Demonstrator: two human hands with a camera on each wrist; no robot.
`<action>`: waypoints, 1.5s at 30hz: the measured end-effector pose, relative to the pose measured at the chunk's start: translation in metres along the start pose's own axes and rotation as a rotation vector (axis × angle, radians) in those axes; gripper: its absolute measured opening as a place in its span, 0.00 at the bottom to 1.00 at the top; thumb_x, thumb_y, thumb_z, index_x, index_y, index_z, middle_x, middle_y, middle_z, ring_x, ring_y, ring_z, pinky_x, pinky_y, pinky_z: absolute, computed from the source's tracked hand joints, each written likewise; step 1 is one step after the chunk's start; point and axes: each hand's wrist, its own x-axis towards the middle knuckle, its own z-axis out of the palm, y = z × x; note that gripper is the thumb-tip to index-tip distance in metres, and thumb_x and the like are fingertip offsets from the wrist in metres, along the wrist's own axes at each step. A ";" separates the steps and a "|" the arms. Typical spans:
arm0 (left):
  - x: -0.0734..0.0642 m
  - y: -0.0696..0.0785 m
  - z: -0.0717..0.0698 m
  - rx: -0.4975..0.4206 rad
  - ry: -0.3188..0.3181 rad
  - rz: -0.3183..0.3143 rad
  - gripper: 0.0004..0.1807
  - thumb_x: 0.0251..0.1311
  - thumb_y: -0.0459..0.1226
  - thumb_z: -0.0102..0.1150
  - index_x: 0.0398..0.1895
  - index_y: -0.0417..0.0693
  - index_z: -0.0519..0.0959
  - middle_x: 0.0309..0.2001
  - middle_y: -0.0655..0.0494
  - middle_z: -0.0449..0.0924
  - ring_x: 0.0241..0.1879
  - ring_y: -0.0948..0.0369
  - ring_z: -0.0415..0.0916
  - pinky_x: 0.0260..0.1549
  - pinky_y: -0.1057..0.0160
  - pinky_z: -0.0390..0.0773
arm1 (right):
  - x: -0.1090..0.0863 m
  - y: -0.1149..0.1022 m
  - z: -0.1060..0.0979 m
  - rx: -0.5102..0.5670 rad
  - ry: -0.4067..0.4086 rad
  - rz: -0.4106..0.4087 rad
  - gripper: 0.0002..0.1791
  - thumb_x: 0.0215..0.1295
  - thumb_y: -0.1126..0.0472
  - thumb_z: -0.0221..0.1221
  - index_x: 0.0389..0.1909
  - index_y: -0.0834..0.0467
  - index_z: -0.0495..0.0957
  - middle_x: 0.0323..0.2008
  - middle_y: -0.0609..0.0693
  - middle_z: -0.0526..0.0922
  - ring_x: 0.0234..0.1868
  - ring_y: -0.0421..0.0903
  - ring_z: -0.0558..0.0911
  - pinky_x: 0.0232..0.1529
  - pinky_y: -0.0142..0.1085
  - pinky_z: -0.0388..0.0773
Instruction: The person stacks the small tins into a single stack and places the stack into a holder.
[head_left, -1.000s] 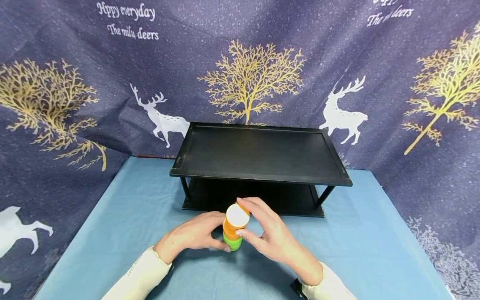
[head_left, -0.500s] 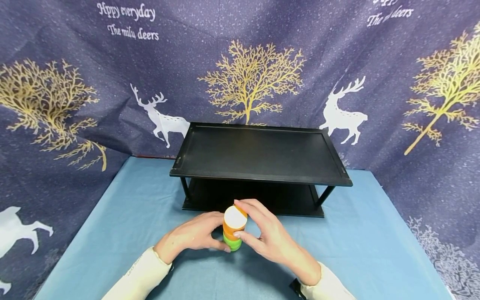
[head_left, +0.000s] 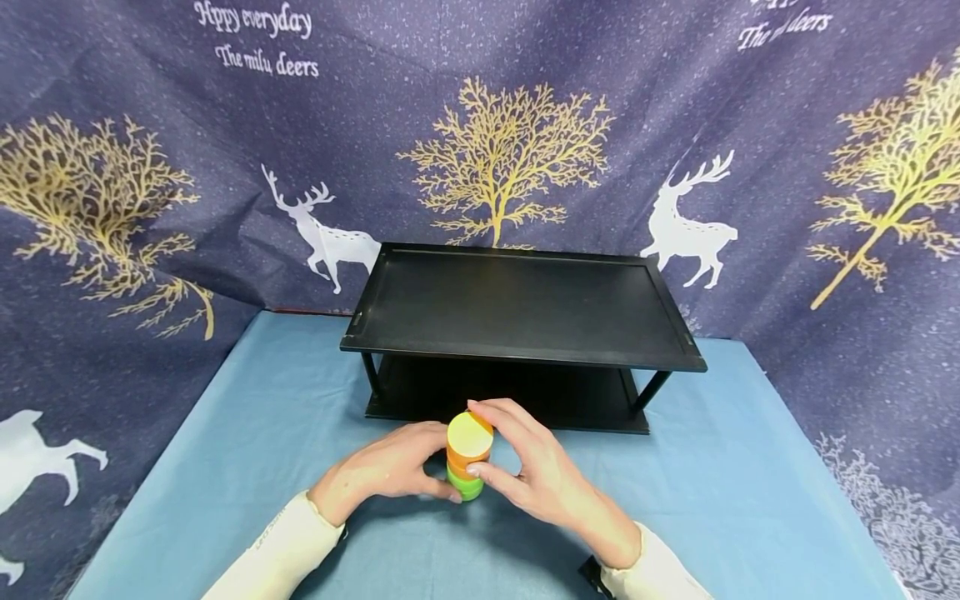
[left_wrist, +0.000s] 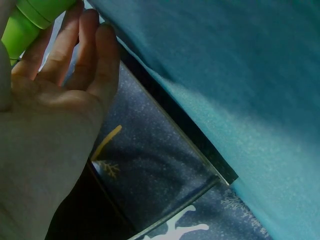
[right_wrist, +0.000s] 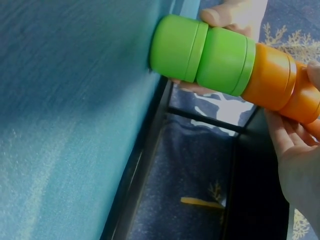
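A stack of small round plastic cups stands upright on the blue cloth, green below and orange above. In the right wrist view the bottom green cup (right_wrist: pixel 172 47) meets the cloth, another green cup (right_wrist: pixel 222 60) sits on it, and then come a lower orange cup (right_wrist: pixel 266 75) and a top orange cup (right_wrist: pixel 301 100). My left hand (head_left: pixel 393 462) holds the green part low down, thumb in front and fingers behind. With thumb and fingertips, my right hand (head_left: pixel 543 471) grips the top orange cup. In the head view its round top (head_left: pixel 470 434) looks yellow.
A black two-tier rack (head_left: pixel 517 308) stands just behind the hands, its lower shelf (head_left: pixel 517 392) close beyond the stack. Blue cloth (head_left: pixel 750 483) covers the table. A dark curtain (head_left: pixel 480 50) printed with deer and trees hangs behind.
My right hand has shifted slightly left and down with the top cup, lining it up over the others. The round top went from white to yellow. The left hand has stayed put.
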 end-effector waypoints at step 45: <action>0.001 -0.001 0.000 -0.004 -0.013 0.000 0.38 0.54 0.62 0.78 0.68 0.71 0.76 0.61 0.75 0.79 0.56 0.70 0.77 0.67 0.53 0.77 | -0.008 0.024 0.005 0.066 -0.127 0.112 0.46 0.58 0.50 0.80 0.74 0.48 0.67 0.65 0.44 0.74 0.61 0.41 0.77 0.58 0.43 0.84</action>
